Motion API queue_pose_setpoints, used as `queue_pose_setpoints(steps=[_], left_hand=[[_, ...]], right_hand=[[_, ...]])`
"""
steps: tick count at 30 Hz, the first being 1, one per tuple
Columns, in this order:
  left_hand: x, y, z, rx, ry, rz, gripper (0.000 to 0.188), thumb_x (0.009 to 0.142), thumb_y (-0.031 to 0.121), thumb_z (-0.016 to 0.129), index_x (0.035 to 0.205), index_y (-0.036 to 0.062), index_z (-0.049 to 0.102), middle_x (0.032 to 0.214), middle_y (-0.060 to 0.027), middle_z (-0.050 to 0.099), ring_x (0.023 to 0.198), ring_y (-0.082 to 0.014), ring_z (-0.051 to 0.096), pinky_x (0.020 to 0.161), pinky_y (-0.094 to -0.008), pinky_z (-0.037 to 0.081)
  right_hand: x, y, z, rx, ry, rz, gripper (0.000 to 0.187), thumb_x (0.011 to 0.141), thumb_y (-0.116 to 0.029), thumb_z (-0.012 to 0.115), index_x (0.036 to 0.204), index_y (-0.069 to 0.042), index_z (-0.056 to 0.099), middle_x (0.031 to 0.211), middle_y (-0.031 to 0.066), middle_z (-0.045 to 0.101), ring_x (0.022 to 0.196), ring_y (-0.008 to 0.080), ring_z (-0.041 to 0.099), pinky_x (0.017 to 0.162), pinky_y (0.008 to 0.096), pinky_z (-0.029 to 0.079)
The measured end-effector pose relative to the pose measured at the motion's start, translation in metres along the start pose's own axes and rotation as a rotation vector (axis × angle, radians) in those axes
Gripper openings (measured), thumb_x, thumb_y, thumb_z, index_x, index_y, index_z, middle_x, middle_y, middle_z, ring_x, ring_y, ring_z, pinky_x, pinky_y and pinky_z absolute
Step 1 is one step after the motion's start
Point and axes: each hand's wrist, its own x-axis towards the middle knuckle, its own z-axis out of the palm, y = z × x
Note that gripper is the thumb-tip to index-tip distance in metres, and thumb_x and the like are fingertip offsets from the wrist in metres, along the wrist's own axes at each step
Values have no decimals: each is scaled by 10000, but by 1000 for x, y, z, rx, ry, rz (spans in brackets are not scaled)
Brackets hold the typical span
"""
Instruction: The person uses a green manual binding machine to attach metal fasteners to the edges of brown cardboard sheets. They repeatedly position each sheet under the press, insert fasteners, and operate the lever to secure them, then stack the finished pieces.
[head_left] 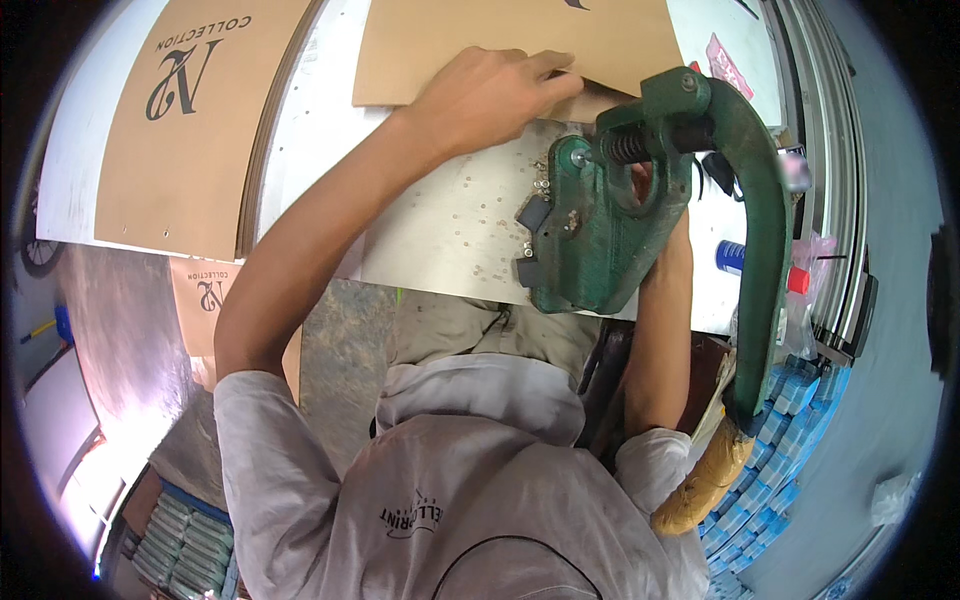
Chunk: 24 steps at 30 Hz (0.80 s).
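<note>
My left hand (495, 98) rests at the near edge of a brown paper bag (620, 40), its thumb and fingers closed on that edge. Just right of it stands a green hand press (600, 225) with a spring and a long curved lever (768, 230). Brown tape wraps the lever's handle (705, 480). My right forearm (665, 310) reaches up behind the press; my right hand (641, 183) is mostly hidden, with a bit of skin showing through the frame's opening. Small metal eyelets (480, 240) lie scattered on the pale metal plate (420, 235), beside two dark blocks (535, 213) at the press.
A stack of printed brown bags (200, 130) lies to the left, and another brown bag (205, 300) is below the table edge. Right of the press are a blue can (730, 257), clear plastic and pink scraps (728, 68). Blue bundles (780, 440) are piled at lower right.
</note>
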Motion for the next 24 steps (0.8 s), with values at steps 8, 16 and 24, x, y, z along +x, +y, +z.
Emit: queue_pose_setpoints(steps=[8, 16, 24], left_hand=[[2, 31, -1, -95, -45, -76, 318, 853, 73, 659, 1150, 127, 758, 1105, -32, 719, 976, -271, 622, 895, -403, 506], [-6, 48, -10, -265, -144, -182, 253, 847, 229, 745, 1066, 115, 799, 989, -91, 676, 987, -299, 616, 886, -430, 490], [-10, 58, -9, -210, -123, -220, 306, 792, 326, 827, 1035, 140, 810, 1024, -72, 654, 1028, -284, 615, 909, -423, 483]], right_hand=[[8, 23, -14, 24, -32, -36, 124, 923, -76, 714, 972, 36, 738, 897, 89, 732, 758, 166, 687, 641, 310, 566], [-30, 5, 3, 232, 108, 48, 169, 937, -81, 712, 1065, 29, 708, 955, 91, 723, 791, 167, 697, 644, 306, 575], [-33, 1, 4, 64, 60, -30, 288, 970, -165, 712, 1221, -35, 656, 1062, 61, 688, 880, 153, 702, 706, 289, 591]])
